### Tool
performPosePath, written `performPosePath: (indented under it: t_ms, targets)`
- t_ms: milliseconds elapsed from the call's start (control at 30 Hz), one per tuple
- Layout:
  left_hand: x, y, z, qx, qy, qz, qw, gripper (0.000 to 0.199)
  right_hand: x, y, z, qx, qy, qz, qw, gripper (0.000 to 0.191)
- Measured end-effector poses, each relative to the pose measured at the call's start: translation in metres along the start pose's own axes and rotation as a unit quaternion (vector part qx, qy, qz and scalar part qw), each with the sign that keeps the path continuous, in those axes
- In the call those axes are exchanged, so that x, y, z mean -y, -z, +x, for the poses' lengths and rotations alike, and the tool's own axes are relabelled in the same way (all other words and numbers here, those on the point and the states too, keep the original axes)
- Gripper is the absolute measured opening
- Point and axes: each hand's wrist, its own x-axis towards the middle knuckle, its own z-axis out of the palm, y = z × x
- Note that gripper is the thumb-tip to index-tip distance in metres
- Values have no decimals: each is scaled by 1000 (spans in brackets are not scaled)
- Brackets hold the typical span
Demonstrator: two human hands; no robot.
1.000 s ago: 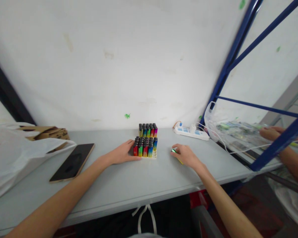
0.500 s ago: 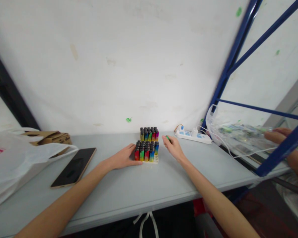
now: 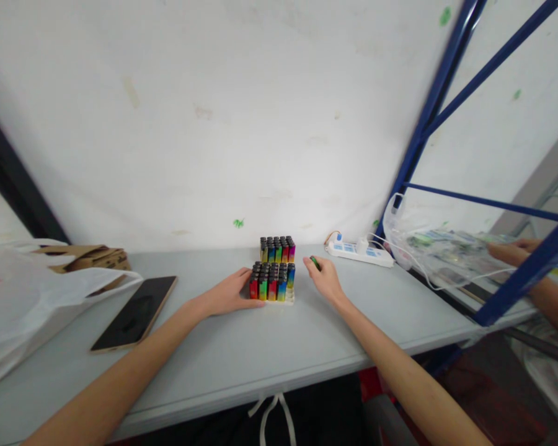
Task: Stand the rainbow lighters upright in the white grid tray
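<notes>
Two blocks of upright lighters with black tops stand on the table, one behind the other. The front lighters [image 3: 272,290], in red, green, yellow and blue, sit in a white tray [image 3: 288,298] with bare slots at its front right corner. My left hand [image 3: 230,292] holds the tray's left side, thumb along the front edge and fingers around the back corner. To the right of the blocks, my right hand [image 3: 324,279] is raised a little, closed on a green lighter [image 3: 315,262], mostly covered by the fingers. Behind stand the rear lighters [image 3: 278,251].
A phone [image 3: 134,314] lies left of my left forearm, near a white plastic bag [image 3: 51,303] and cardboard [image 3: 90,255]. A power strip [image 3: 360,253] sits by the wall. Past the blue frame [image 3: 416,145] at right, another person's hands show beside plastic packets [image 3: 446,248].
The view has shifted slightly. My right hand still holds the green lighter, its wrist turned a little. My left hand stays on the tray.
</notes>
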Motion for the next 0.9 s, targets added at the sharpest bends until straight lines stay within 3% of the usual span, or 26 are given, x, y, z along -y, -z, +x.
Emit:
performPosePath:
  t_ms: [333,600,767,900]
  targets:
    - [0,0,1,3,9,-9,1000,71,-7,-4,0,3,10,-26,1000,36]
    - [-1,0,0,-4,7,-12,1000,69,1,9,-9,112,50,26,992,35]
    - [1,-1,0,0,-1,-11,1000,69,3,13,-9,137,153,-92,974,40]
    - [3,-3,1,-5,-7,-13,1000,69,5,13,-11,152,132,-74,977,37]
